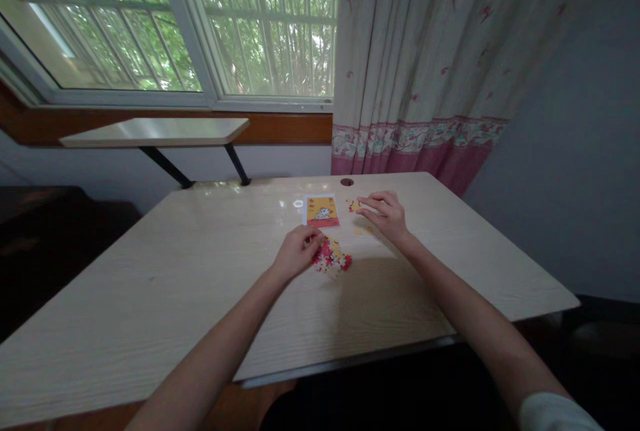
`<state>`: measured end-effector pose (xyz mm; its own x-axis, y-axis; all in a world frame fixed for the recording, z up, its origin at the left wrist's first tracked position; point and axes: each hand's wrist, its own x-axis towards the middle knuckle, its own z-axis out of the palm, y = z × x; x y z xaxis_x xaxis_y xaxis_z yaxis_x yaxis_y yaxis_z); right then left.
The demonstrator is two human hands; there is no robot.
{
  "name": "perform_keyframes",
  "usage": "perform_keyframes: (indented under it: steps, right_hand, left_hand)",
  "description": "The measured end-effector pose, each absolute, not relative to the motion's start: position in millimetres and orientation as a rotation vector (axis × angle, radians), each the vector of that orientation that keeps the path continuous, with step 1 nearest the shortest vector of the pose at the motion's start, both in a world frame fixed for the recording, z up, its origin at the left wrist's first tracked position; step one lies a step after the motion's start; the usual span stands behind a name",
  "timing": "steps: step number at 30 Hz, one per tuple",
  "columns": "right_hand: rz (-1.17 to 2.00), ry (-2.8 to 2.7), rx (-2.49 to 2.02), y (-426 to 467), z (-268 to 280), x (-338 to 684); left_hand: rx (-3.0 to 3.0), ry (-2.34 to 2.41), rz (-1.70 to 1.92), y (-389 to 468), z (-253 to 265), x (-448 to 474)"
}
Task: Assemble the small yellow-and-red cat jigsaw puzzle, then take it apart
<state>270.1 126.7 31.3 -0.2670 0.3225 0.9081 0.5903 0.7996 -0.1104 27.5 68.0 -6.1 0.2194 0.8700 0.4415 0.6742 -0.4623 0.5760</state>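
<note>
A pile of small jigsaw puzzle pieces (330, 256), red, yellow and white, lies on the table in front of me. My left hand (296, 251) is at the pile's left edge with its fingers curled together; whatever they hold is hidden. Behind the pile lies a picture card (323, 212), showing a white animal on yellow above a red band. To its right is a small group of puzzle pieces (352, 205). My right hand (389, 213) reaches to that group, thumb and index finger apart at its right side. A few loose yellow pieces (362, 231) lie just below the right hand's fingers.
The pale wooden table (200, 284) has a round cable hole (347, 182) near its back edge. A raised shelf (165, 131) on dark legs stands at the back left. Beyond are a barred window (270, 24) and a patterned curtain (400, 71).
</note>
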Motion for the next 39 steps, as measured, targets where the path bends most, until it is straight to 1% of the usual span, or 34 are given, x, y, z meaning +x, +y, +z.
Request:
perform_keyframes:
  steps: [7,11,13,18,23,27,39]
  right_hand:
    - [-0.329,-1.881,-0.677,126.0,32.2,271.9]
    - [-0.289,-1.924,-0.771,141.9,30.8,278.6]
    - [-0.222,-1.976,-0.861,158.7,26.4,283.1]
    - [0.102,-2.056,-1.195,208.7,-0.2,293.1]
    - [0.213,-2.104,-1.404,238.0,-25.8,298.8]
    - [0.252,-2.154,-1.440,244.9,-30.1,298.2]
    - [0.233,-2.219,-1.576,248.2,-28.2,293.6]
  left_hand:
    - [2.266,1.465,1.073,68.0,-7.2,26.6]
    - [2.294,1.465,1.073,69.0,-8.0,24.8]
    - [2.296,1.471,1.081,69.7,-8.4,24.1]
    - [2.289,1.463,1.100,70.3,-7.9,23.8]
    - [2.300,1.466,1.083,69.4,-6.2,23.9]
    - [2.309,1.470,1.084,69.3,-6.7,24.1]
    - [2.293,1.497,1.046,69.8,-7.4,23.4]
